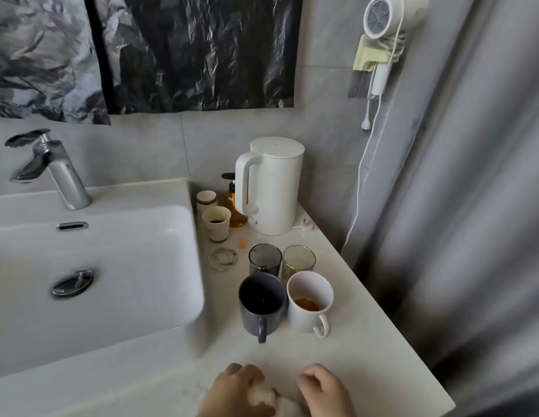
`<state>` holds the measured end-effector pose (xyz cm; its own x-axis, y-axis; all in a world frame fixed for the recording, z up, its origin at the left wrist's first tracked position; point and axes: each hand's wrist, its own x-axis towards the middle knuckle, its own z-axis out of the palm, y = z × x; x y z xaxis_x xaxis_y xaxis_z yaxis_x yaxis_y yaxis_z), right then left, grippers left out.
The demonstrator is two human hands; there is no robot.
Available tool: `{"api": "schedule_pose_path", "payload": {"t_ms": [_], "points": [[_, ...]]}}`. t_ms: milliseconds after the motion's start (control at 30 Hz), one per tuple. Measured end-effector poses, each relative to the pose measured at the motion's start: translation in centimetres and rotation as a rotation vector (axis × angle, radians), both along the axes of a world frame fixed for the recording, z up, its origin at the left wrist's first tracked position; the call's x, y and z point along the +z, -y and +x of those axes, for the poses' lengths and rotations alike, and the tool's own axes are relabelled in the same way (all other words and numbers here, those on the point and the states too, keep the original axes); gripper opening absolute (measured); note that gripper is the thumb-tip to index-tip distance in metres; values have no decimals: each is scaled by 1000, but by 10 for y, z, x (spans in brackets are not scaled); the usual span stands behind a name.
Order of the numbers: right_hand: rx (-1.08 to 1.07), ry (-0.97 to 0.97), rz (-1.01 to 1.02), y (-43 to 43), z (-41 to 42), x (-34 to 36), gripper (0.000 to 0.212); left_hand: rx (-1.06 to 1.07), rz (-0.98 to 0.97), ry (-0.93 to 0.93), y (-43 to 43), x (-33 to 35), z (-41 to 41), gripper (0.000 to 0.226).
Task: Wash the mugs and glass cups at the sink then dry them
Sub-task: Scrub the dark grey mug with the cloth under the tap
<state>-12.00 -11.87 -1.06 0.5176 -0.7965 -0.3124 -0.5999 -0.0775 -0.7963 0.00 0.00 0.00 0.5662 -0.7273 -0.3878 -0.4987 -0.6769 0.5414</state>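
On the counter right of the sink (pixel 111 335) stand a dark grey mug (pixel 262 302) and a white mug (pixel 310 299) with brown liquid in its bottom. Behind them are a smoky grey glass cup (pixel 264 259) and an amber-tinted glass cup (pixel 298 260). At the counter's front edge my left hand (pixel 238 392) and my right hand (pixel 322 389) are curled close together around a small white cloth or tissue (pixel 271 400), which is blurred and mostly hidden. Both hands are a short way in front of the mugs, not touching them.
A white kettle (pixel 274 188) stands at the back of the counter beside a soap pump bottle (pixel 235 206) and two paper cups (pixel 217 222). A bracelet (pixel 222 257) lies near the basin. The chrome tap (pixel 51 170) is off. A hairdryer (pixel 382 19) hangs at the right.
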Motion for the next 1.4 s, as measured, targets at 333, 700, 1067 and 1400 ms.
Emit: {"api": "schedule_pose_path", "payload": {"t_ms": [333, 700, 1067, 1400], "points": [[85, -12, 15, 1, 3, 3, 20, 91, -106, -6, -4, 0, 3, 22], [159, 87, 19, -4, 34, 18, 21, 613, -546, -253, -6, 45, 16, 7], [34, 186, 288, -12, 84, 18, 27, 679, -809, -237, -19, 95, 37, 11], [-69, 300, 358, -12, 78, 5, 21, 850, -947, -444, -19, 109, 52, 13]]}}
